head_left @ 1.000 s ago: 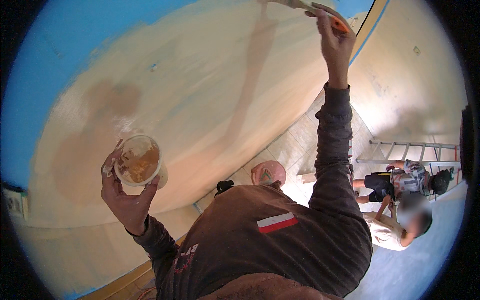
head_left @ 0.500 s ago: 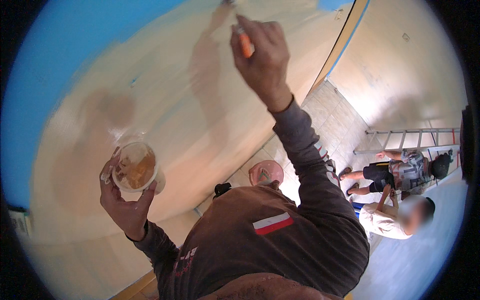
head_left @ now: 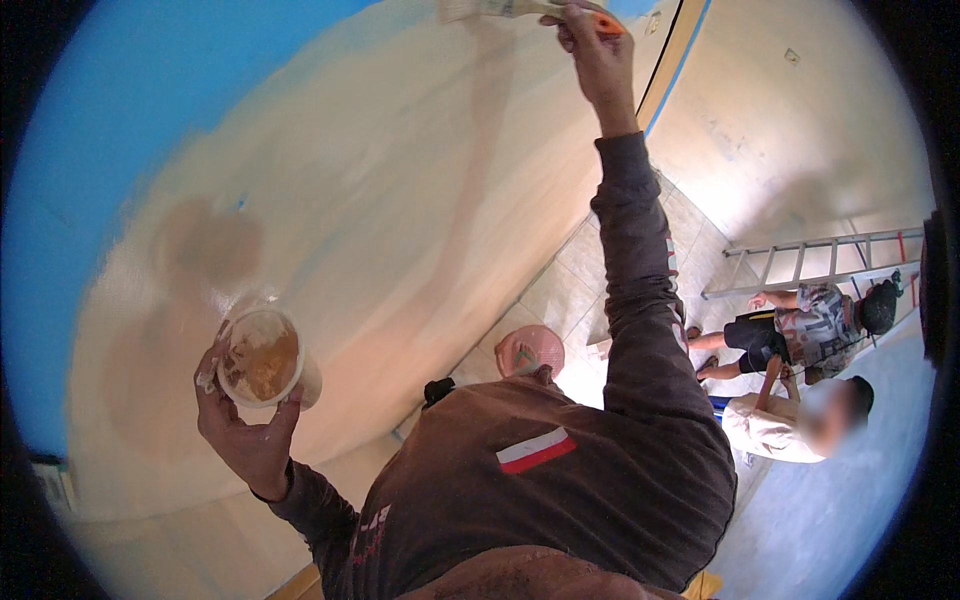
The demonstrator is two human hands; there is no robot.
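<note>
My left hand (head_left: 243,425) is wrapped round a whitish tub (head_left: 312,380) whose inside is coated with cream-tan paint (head_left: 264,362). Paint smears mark the fingers of that hand. High up, my right hand (head_left: 600,65) grips a paintbrush (head_left: 515,7) by its handle, which has an orange end. The pale bristles lie at the wall (head_left: 400,190), near the border between the cream coat and the blue area (head_left: 130,120); whether they press on it is hard to tell.
Two other people stand at the right, one in a patterned shirt (head_left: 815,325), one in a pale shirt (head_left: 765,428). An aluminium ladder (head_left: 797,265) is behind them. A pink round container (head_left: 535,348) is on the tiled floor (head_left: 565,275) below me. A door frame edge (head_left: 668,65) borders the wall.
My right hand has moved up and to the right, and the brush now lies sideways with its bristles in sight. My left hand with the tub has barely shifted.
</note>
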